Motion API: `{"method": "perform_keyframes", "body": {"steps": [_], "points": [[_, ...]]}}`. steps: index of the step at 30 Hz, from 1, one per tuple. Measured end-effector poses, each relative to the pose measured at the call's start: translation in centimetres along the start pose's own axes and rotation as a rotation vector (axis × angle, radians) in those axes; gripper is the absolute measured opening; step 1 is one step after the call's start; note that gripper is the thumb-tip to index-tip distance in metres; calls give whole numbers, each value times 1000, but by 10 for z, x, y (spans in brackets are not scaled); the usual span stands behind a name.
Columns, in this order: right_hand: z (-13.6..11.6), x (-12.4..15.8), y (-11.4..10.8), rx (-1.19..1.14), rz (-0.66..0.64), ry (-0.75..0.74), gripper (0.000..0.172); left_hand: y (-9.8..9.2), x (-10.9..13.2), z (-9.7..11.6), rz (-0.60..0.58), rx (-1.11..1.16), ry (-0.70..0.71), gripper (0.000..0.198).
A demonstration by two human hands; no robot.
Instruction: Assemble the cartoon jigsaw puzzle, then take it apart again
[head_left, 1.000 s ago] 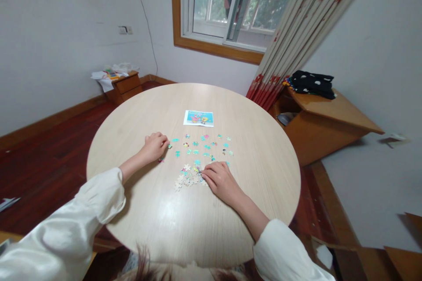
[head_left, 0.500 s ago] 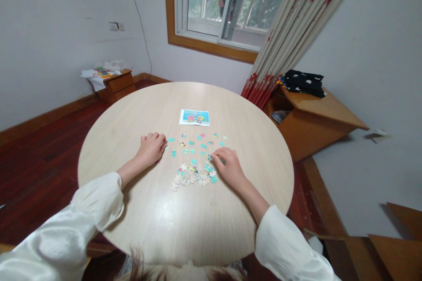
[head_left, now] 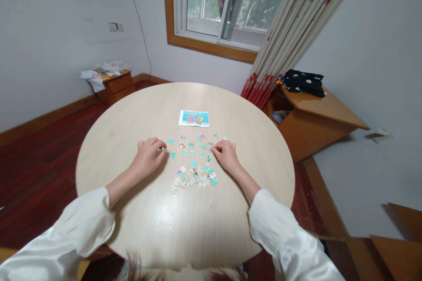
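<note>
Several jigsaw pieces (head_left: 191, 153) lie spread face up in loose rows on the round table (head_left: 178, 228). Nearer to me is a heap of jigsaw pieces (head_left: 189, 180), many with pale backs showing. At the left end of the rows, my left hand (head_left: 148, 156) has thumb and forefinger brought together; what they hold, if anything, is too small to make out. On the right, my right hand (head_left: 227, 156) pinches a small jigsaw piece (head_left: 211, 151) by its fingertips. A cartoon picture card (head_left: 194, 118) lies flat beyond the rows.
Behind the table are a window (head_left: 211, 9) and a patterned curtain (head_left: 280, 39). A wooden cabinet (head_left: 316, 118) with dark folded cloth on top stands at the right. Papers cover a small drawer unit (head_left: 120, 83) at the far left.
My right hand has moved slightly away from me, up along the right end of the rows. My left hand has shifted a little and turned, its thumb and forefinger now showing pinched.
</note>
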State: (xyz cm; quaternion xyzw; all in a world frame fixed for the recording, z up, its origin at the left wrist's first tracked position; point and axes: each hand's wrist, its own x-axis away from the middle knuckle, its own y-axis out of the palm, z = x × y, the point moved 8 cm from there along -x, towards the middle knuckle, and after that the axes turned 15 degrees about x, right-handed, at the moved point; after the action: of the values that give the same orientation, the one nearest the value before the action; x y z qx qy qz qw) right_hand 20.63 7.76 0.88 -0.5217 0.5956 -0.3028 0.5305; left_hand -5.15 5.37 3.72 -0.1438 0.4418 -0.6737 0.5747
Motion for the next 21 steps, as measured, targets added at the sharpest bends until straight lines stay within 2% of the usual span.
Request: {"method": "perform_keyframes", "body": {"steps": [6,10,14,17,21], "points": [[-1,4,-1,46,74,-65,21,37,18,28,-240,90,160,16],[-3,6,-2,71,100,-72,21,55,22,37,-329,92,210,19],[-9,8,-12,119,145,-74,19,62,21,35,-385,102,169,19],[-19,10,-21,113,154,-93,14,61,19,35,-385,127,133,18],[-44,20,-20,-27,15,-239,8,59,17,39,-392,151,98,12]]}}
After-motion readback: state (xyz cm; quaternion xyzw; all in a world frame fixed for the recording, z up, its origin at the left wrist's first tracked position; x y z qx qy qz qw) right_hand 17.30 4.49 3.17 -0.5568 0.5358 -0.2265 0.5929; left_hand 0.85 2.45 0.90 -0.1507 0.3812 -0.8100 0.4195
